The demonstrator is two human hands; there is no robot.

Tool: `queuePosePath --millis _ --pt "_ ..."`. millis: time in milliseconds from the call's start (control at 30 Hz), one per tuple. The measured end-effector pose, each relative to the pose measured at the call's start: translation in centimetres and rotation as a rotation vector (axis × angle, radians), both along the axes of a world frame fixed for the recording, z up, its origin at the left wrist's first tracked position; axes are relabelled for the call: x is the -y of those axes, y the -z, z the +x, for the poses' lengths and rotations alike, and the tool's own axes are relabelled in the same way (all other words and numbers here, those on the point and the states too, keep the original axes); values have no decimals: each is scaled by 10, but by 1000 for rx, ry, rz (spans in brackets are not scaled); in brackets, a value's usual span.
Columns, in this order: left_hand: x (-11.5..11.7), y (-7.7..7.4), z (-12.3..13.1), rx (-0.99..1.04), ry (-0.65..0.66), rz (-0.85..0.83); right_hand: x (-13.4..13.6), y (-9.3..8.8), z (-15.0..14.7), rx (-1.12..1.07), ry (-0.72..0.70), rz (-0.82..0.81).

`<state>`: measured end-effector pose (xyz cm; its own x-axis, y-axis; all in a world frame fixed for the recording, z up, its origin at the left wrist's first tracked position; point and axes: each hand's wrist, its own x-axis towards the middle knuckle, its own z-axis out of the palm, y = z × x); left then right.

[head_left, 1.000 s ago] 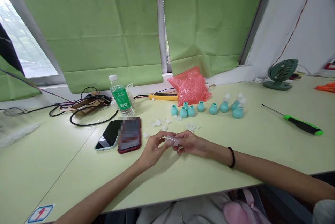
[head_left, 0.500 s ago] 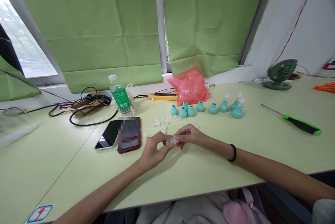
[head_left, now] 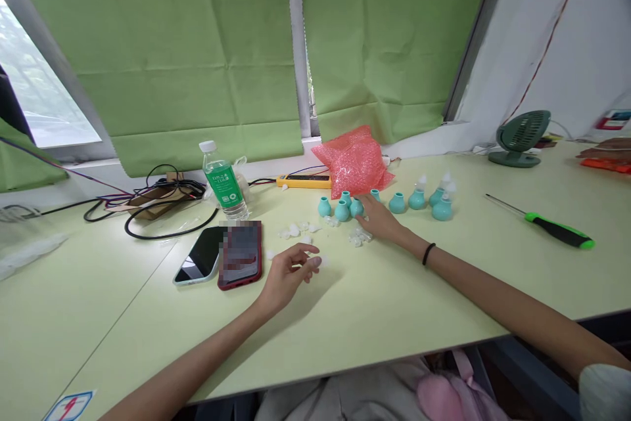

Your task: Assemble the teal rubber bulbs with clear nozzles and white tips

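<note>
My left hand is held over the table, thumb and fingers pinching a small translucent plastic piece. Farther out, my right hand has its fingers and thumb around a teal squeeze bulb that stands among several others; its fingers partly cover the bulb. Open-necked teal bulbs stand to the left of that hand. On the right, three bulbs carry translucent nozzles, one of them a teal bulb at the front. Small clear parts lie just below my right hand, and whitish tips lie scattered beyond my left.
Two phones, one in a red case, lie left of my left hand, with a water bottle behind. A pink bubble-wrap bag and a yellow tool sit at the back. Rightward are a screwdriver and a green fan.
My right hand has let go of the translucent piece and moved away to a teal bulb. My left hand keeps the piece, nearly in place. Clear parts behind my right hand now show.
</note>
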<state>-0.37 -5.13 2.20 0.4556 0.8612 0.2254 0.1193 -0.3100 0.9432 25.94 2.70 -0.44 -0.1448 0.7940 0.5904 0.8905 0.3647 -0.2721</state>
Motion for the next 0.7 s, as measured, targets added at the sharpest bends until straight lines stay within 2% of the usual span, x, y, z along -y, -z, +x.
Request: queuePosePath --millis 433,567,700 --pt "-5 8 2 42 81 -79 -9 12 1 -73 13 8" --pt "-3 5 1 82 91 -89 2 -5 -7 -263 35 202" --pt "-2 -2 1 102 70 -78 32 -30 -27 -343 -57 387"
